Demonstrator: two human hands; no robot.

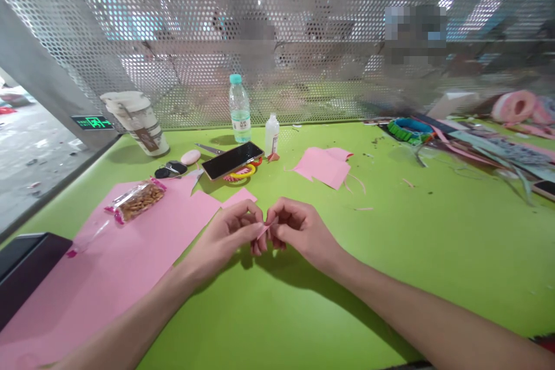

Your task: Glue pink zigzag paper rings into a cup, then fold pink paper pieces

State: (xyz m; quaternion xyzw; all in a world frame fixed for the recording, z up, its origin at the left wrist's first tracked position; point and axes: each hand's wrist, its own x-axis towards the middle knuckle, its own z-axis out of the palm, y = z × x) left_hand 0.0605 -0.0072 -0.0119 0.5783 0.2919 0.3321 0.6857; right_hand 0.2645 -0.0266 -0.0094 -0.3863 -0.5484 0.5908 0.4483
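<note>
Over the green table, the left hand and right hand curl nearly closed, their fingertips pinching a small pink paper strip between them. Left of the strip lies a large pink sheet; beyond it, a phone and a pink cutout.

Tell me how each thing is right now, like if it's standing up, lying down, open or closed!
Left hand, pinching a small pink paper piece
Right hand, pinching the same piece
Water bottle, upright, capped
Small white bottle, upright
Phone, lying flat, screen dark
Scissors, partly under the phone
Lidded cup, upright
Bag of nuts, lying on a pink sheet
</note>
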